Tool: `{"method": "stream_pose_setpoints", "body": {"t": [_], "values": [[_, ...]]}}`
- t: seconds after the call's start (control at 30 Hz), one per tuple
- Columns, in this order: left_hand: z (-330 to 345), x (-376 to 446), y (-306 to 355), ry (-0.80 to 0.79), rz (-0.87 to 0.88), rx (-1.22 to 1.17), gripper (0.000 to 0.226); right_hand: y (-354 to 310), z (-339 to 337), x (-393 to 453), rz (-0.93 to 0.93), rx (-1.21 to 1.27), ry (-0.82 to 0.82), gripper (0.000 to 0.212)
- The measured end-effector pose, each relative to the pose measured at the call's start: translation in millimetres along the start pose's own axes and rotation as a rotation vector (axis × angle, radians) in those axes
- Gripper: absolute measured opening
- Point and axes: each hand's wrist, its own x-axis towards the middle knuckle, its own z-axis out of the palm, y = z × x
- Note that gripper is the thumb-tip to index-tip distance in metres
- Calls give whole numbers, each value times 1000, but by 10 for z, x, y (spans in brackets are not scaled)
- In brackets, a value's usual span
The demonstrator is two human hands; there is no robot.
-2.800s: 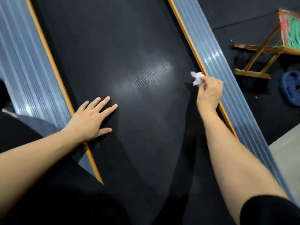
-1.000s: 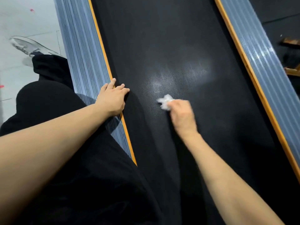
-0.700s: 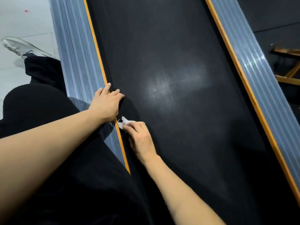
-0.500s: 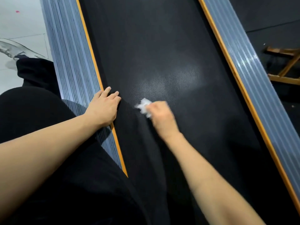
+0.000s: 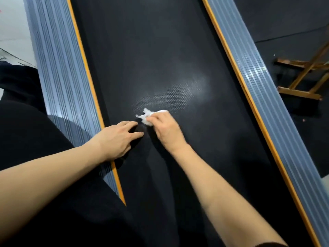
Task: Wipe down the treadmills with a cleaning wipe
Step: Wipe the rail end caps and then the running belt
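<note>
Though small and crumpled, the wipe [image 5: 146,117] is plainly soft and very light, a wad that will fold or tear if dragged by one corner, so it is best bunched under the fingertips. The right hand [image 5: 164,130] pinches it that way, pressing it on the black belt [image 5: 160,50] left of centre, just below a pale sheen. The left hand [image 5: 118,138] lies flat with fingers spread, holding nothing, across the orange edge strip [image 5: 85,68] and onto the belt, just beside the wipe. The textured belt likely drags at thin tissue, so light strokes suit it.
</note>
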Motion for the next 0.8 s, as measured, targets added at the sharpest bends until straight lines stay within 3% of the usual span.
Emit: {"method": "stream_pose_setpoints", "body": {"t": [0.07,0.17,0.27,0.33,0.4,0.47,0.57,0.67,0.73,0.8], "values": [[-47,3,43,19,-23,11,55,636,-248,67,72,-149,58,25],[-86,29,79,37,-62,74,47,1492,-661,14,491,-392,138,23],[-76,82,83,71,-99,94,59,1469,-614,86,803,-381,246,27],[-65,104,77,31,-137,78,74,1034,-321,184,679,-361,255,24],[-11,127,43,16,-153,67,85,468,-37,210,382,-244,192,32],[20,147,34,-25,-156,78,91,132,11,190,212,-71,102,26],[56,151,44,-48,-160,64,95,647,-164,183,128,-137,50,15],[74,169,31,-72,-163,29,94,1597,-567,190,369,-430,136,15],[76,185,27,-105,-168,45,93,1987,-818,113,629,-412,230,23],[73,202,27,-113,-165,50,92,1975,-802,151,842,-343,328,29]]}}
